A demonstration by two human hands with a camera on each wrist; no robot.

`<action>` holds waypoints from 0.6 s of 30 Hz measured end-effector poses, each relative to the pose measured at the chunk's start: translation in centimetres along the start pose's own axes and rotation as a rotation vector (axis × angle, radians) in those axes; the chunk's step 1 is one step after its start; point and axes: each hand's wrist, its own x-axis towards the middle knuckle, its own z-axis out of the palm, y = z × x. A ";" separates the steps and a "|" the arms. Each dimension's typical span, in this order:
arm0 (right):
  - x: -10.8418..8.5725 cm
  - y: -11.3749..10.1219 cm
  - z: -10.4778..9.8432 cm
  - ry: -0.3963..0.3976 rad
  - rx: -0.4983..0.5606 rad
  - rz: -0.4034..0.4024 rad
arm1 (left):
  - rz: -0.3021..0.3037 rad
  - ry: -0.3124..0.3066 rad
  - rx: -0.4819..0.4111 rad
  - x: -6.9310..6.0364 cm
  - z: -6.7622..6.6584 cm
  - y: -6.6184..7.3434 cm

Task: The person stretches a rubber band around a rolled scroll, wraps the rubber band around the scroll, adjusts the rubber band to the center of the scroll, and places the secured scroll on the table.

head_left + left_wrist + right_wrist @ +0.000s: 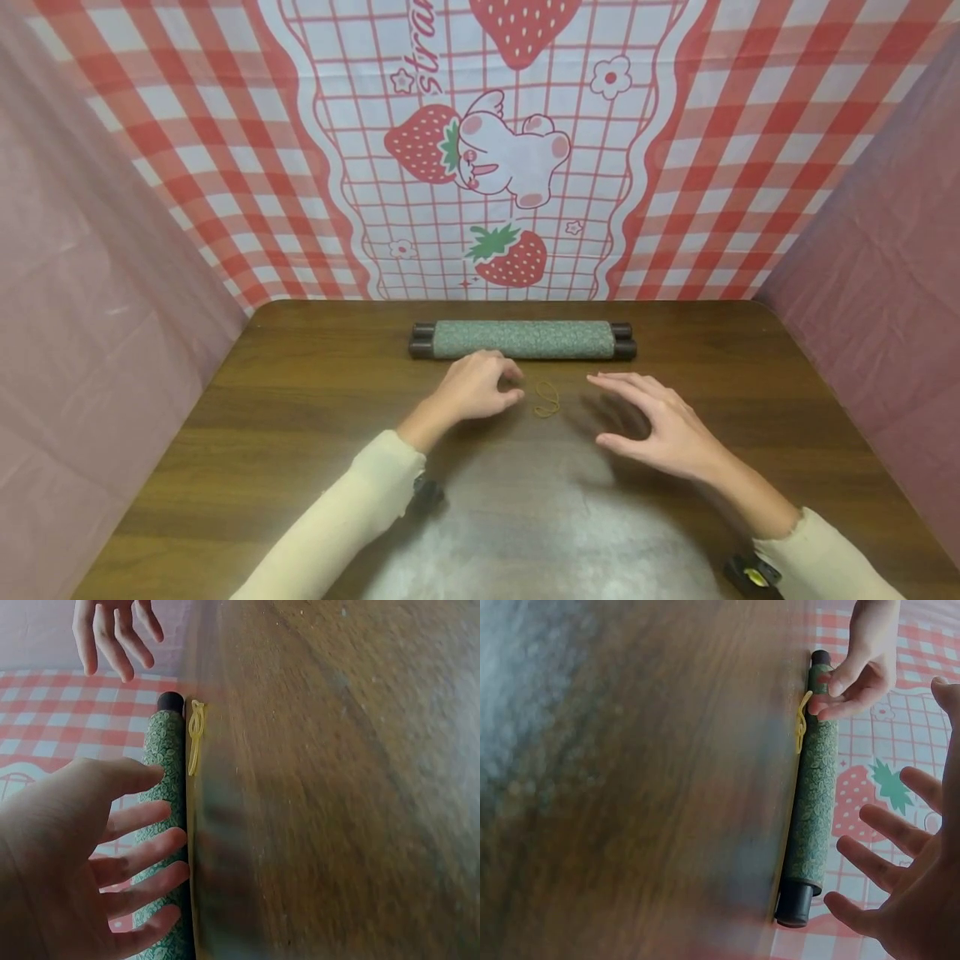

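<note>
A rolled scroll [525,339] in green patterned fabric lies crosswise near the table's back edge, two dark knobs showing at each end. In front of it a thin yellow rubber band [547,400] rests on the wood in a twisted loop. My left hand [480,385] hovers just left of the band, fingers loosely bent and nothing in them. To the band's right, my right hand [660,421] is held above the table with fingers spread and thumb apart. Both wrist views show the hands apart from the band [196,735] and holding nothing.
The brown wooden table [300,400] has rounded back corners. A red-and-white checked cloth [720,150] with strawberry prints hangs behind it. Pink drapes [90,275] stand along both sides. Dark wrist devices [752,573] sit under the sleeves.
</note>
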 end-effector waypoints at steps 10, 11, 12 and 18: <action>-0.1 -0.2 0.1 0.011 -0.001 -0.013 | 0.044 0.107 -0.008 3.7 5.3 -3.4; -0.1 -0.2 0.1 0.013 -0.001 -0.015 | 0.048 0.119 -0.011 3.9 5.5 -3.3; -0.1 -0.2 0.1 0.014 -0.001 -0.017 | 0.049 0.129 -0.010 4.0 5.6 -3.2; 0.0 -0.3 0.3 0.016 -0.009 -0.022 | -0.015 0.152 0.025 4.6 5.9 -2.0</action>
